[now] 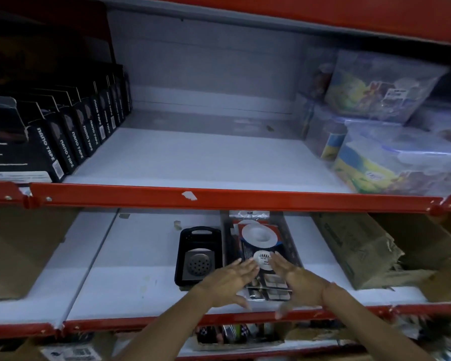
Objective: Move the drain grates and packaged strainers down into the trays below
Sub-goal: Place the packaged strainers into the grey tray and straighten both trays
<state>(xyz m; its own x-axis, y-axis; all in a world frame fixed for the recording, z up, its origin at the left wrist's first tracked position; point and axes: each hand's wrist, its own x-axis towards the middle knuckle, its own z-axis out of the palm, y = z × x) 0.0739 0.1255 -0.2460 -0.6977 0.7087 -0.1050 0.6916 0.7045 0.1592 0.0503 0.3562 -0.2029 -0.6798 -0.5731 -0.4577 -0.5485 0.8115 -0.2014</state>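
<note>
Black plastic tray (186,252) at lower centre of the frame holds a round-holed drain grate (199,264); just right of it a clear tray (290,246) holds the packaged strainers (259,239). My left hand (225,281) and right hand (296,278) hover over that clear tray's near end, fingers spread, gripping nothing. Upper shelf (206,157) lies bare mid-frame.

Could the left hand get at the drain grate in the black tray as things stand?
Probably yes. The left hand is open and empty beside the black tray, and the drain grate lies uncovered in it, with nothing between them.
</note>
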